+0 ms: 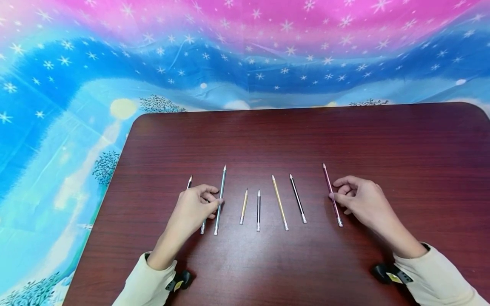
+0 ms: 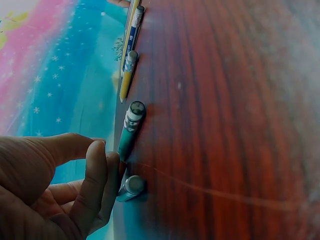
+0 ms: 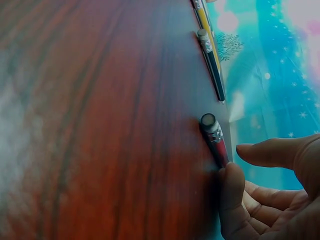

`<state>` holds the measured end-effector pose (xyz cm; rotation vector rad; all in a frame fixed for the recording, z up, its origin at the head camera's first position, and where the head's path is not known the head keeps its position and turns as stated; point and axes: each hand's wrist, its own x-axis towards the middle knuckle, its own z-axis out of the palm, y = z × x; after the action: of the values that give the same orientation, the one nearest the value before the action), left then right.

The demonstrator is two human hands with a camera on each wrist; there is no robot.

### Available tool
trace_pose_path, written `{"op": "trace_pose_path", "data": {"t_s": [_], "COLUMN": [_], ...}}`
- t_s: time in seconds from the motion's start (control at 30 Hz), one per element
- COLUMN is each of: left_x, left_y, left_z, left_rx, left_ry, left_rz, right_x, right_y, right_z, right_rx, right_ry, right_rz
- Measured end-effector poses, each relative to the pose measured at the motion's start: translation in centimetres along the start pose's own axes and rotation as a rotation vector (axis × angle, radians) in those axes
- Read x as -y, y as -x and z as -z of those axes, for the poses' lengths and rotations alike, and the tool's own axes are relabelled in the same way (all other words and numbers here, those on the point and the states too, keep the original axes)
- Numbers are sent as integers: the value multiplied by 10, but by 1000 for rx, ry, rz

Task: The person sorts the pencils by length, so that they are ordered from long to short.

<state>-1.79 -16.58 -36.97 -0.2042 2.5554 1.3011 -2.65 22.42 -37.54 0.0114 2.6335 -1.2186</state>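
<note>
A teal pencil (image 1: pixel 217 220) lies on the table with its tip pointing away. My left hand (image 1: pixel 194 205) is over it, the thumb right at its shaft and the other fingers loosely bent. Under that same hand a dark pencil (image 1: pixel 189 182) is partly hidden; its eraser end (image 2: pixel 133 185) shows below the fingers in the left wrist view. Toward the right lies a red pencil (image 1: pixel 326 175). Beside it is my right hand (image 1: pixel 361 196), thumb tip at the shaft, fingers loosely bent. A gap shows between that thumb and the forefinger in the right wrist view.
Between the hands lie a short yellow pencil (image 1: pixel 243 207), a short black pencil (image 1: pixel 258 211), a long yellow pencil (image 1: pixel 280 203) and a black pencil (image 1: pixel 297 198), roughly side by side. The reddish-brown table (image 1: pixel 306 136) meets a snowflake-patterned cloth (image 1: pixel 245 63) at its back and left edges.
</note>
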Motion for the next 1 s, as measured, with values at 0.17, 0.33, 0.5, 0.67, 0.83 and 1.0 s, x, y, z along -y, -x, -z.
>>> {"op": "trace_pose_path", "data": {"t_s": [0.17,0.33,0.5,0.67,0.83,1.0], "left_x": [-1,-2,-4,-6,-9,-10], "left_y": [-1,-3,-6,-7,-8,-8], "left_z": [0,0,-4,-7,-9,-12], "left_rx": [1,8,11,-2,-17,-19], "left_ry": [-33,-57,-74,-125,-229,-275], "left_rz": [-6,-5,-2,-15,-34,-47], "right_x": [0,1,1,2,3,2], "right_y": [-2,-3,-4,-5,-7,-7], "right_z": [-3,-5,-6,-7,-6,-7], "right_rx": [-1,-7,-22,-34,-49,-61], "right_ry": [7,29,61,89,130,139], "right_rz": [-10,-13,-5,1,6,21]}}
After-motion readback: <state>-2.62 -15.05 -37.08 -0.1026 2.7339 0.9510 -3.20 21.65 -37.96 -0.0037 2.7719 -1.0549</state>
